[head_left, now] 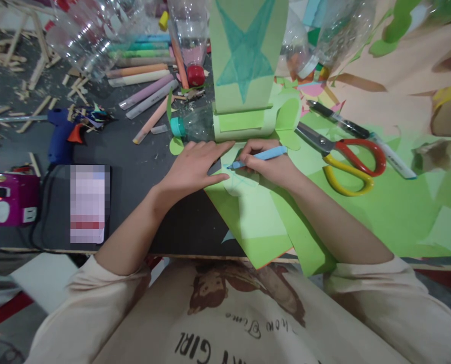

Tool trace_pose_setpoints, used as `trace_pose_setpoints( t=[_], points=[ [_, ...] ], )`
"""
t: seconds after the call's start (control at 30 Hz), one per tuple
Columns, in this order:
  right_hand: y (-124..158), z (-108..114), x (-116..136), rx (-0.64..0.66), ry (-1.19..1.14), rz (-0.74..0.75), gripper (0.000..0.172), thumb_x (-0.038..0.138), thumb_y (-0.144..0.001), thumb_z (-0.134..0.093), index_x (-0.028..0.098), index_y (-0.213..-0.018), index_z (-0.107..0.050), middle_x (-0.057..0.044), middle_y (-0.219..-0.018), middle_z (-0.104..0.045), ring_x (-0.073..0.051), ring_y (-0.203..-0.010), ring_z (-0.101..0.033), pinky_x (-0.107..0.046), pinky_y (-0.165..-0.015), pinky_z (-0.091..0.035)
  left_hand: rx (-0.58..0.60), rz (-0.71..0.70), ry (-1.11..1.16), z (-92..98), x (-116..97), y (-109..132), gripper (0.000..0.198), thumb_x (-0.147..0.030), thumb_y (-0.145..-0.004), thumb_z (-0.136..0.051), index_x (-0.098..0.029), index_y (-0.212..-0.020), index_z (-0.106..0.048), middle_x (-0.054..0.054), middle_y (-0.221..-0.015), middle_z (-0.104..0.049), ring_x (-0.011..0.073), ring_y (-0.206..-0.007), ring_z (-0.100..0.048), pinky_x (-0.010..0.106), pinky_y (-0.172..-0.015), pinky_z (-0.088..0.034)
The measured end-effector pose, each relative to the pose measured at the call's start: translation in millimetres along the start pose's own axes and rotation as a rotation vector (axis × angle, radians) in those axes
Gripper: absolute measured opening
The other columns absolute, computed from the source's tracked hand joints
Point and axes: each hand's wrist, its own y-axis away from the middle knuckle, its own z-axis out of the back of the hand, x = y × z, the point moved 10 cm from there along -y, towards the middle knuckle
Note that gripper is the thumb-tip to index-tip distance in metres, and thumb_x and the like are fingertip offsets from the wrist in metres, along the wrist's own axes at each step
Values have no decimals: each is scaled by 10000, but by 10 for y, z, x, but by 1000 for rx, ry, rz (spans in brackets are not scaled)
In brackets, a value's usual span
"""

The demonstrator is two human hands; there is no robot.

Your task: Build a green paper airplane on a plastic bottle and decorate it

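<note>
My right hand point(265, 161) is closed round a light blue marker point(271, 153), its tip down on a pale green paper piece point(241, 183) that bears faint blue lines. Fingers stretched out, my left hand point(198, 164) lies flat at the left edge of that paper, holding nothing. Under the piece are larger green paper sheets point(263, 250). Just beyond both hands a plastic bottle point(198, 125) with a teal cap lies on its side, wrapped in green paper. An upright green paper panel point(248, 50) with a teal star rises from behind the wrap.
Scissors point(337, 151) with red and yellow handles lie to the right, beside a black pen point(339, 119). Several markers point(145, 76) and clear bottles are at the back. On the left are a blue glue gun point(60, 134), a phone point(89, 202), a purple box point(13, 199) and wood sticks.
</note>
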Motion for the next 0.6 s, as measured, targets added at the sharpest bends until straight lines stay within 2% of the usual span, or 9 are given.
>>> trace_pose_setpoints(
  t=[0.13,0.27,0.4,0.6],
  points=[
    [-4,22,-21,-14,-56,-11,107,198,-664,-553,203,-558,-547,23,-508,-540,-111,-501,-465,-266,-510,-373,-11,-12,7,8,-4,1,763,-700,-937,-303,-188,-1496,-381,129,-1200,-626,299,-1062,-560,342,-887,-347],
    [11,-33,5,63,-109,-15,154,296,-762,-566,189,-672,-630,-8,-610,-611,-119,-529,-493,-266,-513,-398,-18,-13,9,10,-6,2,769,-703,-937,-295,-185,-1498,-378,125,-1195,-632,295,-1056,-567,338,-888,-346],
    [24,-63,56,115,-30,13,197,364,-759,-661,175,-705,-669,-19,-663,-628,-135,-624,-528,-276,-587,-427,-12,-2,4,8,0,1,753,-691,-939,-324,-188,-1497,-379,127,-1211,-628,297,-1068,-561,339,-889,-344],
    [7,-55,39,107,45,31,169,332,-735,-657,169,-692,-656,-2,-627,-611,-121,-603,-488,-256,-563,-383,3,8,10,10,7,-1,741,-682,-940,-337,-196,-1496,-383,129,-1211,-627,296,-1074,-551,339,-903,-343]
  ],
)
